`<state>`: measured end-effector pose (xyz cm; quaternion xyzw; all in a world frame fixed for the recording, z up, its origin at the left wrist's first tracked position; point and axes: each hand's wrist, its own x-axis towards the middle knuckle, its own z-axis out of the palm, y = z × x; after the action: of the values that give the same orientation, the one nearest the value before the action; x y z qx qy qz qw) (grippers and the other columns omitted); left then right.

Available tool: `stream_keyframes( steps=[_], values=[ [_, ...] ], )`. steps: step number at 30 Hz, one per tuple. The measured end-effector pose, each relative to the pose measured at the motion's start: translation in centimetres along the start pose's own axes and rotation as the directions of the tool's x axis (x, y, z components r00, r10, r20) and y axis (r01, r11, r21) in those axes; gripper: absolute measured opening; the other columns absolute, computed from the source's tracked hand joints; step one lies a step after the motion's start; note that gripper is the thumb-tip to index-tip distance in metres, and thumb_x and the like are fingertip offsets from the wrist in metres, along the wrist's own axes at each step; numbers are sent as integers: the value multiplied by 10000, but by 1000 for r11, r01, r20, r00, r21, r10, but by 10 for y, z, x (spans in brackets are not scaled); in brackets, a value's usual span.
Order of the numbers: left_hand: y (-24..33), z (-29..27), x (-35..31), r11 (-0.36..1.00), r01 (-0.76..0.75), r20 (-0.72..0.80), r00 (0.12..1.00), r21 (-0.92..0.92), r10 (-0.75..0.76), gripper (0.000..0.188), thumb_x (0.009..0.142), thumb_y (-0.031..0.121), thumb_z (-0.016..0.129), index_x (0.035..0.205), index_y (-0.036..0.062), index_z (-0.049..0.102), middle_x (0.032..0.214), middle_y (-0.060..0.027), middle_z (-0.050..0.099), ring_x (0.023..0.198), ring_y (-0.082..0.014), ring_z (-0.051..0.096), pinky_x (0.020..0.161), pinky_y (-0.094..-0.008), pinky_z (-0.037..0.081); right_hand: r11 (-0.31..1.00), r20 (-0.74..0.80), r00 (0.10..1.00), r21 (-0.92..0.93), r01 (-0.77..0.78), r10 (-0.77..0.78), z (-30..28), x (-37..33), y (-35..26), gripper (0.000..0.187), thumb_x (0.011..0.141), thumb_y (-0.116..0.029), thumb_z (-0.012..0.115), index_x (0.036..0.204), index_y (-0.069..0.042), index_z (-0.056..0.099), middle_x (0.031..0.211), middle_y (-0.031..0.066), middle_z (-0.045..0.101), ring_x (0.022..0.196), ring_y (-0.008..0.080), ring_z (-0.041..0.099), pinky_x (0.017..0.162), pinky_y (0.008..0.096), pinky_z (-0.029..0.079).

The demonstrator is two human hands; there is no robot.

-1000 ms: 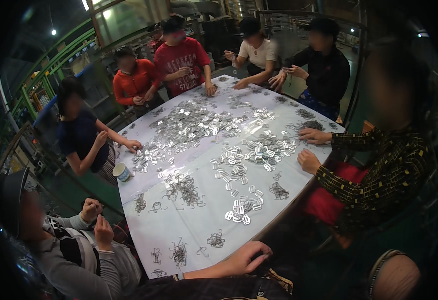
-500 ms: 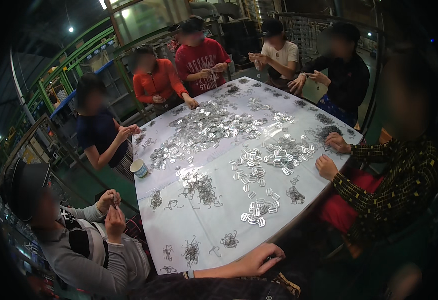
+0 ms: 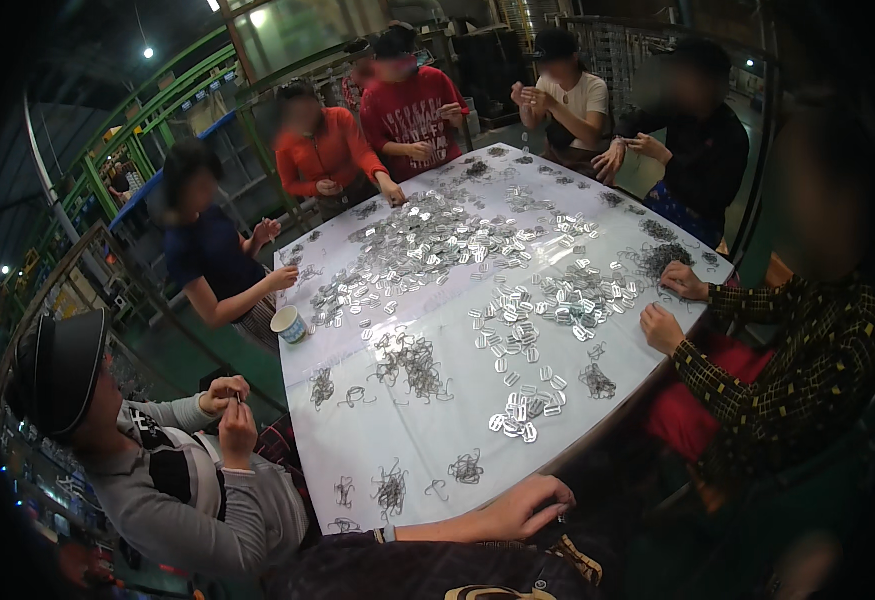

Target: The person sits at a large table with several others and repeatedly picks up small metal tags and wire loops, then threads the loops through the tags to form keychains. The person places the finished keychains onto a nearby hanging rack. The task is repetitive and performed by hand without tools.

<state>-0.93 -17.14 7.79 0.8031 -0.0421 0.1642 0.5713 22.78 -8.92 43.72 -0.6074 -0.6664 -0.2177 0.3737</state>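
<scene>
From the lower edge my left hand reaches along the near edge of the white table, a band around its wrist. Its fingers are curled and closed toward the thumb; whatever they pinch is too small and dark to make out. My right hand is not in view. Closest to my left hand on the table are a small pile of thin wire hooks and a group of flat silvery slotted buckles. A larger heap of bent wire hooks lies farther off.
A big heap of silvery buckles covers the far middle. A paper cup stands at the left edge. Several people work around the table; a person in grey sits close on my left, and one in a patterned sleeve on the right.
The whole view has shifted slightly. The person in dark blue at the left has moved their hands apart, one lower toward the table. The person in red has also parted their hands. My left hand stays closed.
</scene>
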Motion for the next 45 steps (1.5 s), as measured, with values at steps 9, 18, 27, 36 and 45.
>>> stream_keyframes(
  steps=[9, 18, 27, 36, 45],
  values=[
    [-3, 1, 1, 1000, 6, 16, 1000, -14, -6, 103, 881, 43, 582, 982, 31, 563, 972, -110, 624, 928, -289, 588, 834, -370, 450, 1000, 1, 1000, -18, 5, -5, -4, -6, 3, 274, 881, -212, 498, 1068, -29, 578, 1005, 76, 613, 1016, 217, 556, 932, 385, 418],
    [-1, -1, -1, 1000, 0, -2, 1000, -6, 0, 106, 878, 33, 586, 980, 29, 557, 966, -110, 622, 919, -289, 587, 828, -369, 452, 1000, 2, 1000, 6, 14, -14, 3, -8, -3, 291, 880, -201, 487, 1085, -15, 577, 1014, 84, 616, 1020, 221, 560, 936, 381, 420],
    [-3, 2, -1, 1000, -1, 5, 1000, -24, 1, 103, 881, 50, 593, 977, 36, 560, 958, -100, 625, 910, -274, 592, 814, -360, 456, 1000, -6, 1000, 4, 31, -31, 4, -8, -5, 309, 879, -189, 476, 1103, -1, 576, 1023, 91, 619, 1024, 224, 564, 941, 378, 422],
    [-5, 2, 5, 999, -35, 14, 999, -20, 35, 99, 872, 29, 590, 965, 30, 557, 967, -108, 632, 911, -279, 605, 821, -365, 459, 999, -28, 999, -22, 39, -40, -5, -16, -6, 327, 878, -178, 465, 1120, 12, 574, 1032, 98, 623, 1028, 228, 568, 946, 374, 424],
    [3, -1, 2, 1000, -7, 5, 1000, 9, 7, 108, 871, -1, 584, 972, 13, 546, 987, -120, 638, 914, -269, 615, 829, -358, 467, 997, -48, 996, 8, 75, -74, 4, -22, -18, 345, 878, -166, 454, 1138, 26, 573, 1042, 105, 626, 1032, 232, 572, 951, 371, 426]
  ],
)
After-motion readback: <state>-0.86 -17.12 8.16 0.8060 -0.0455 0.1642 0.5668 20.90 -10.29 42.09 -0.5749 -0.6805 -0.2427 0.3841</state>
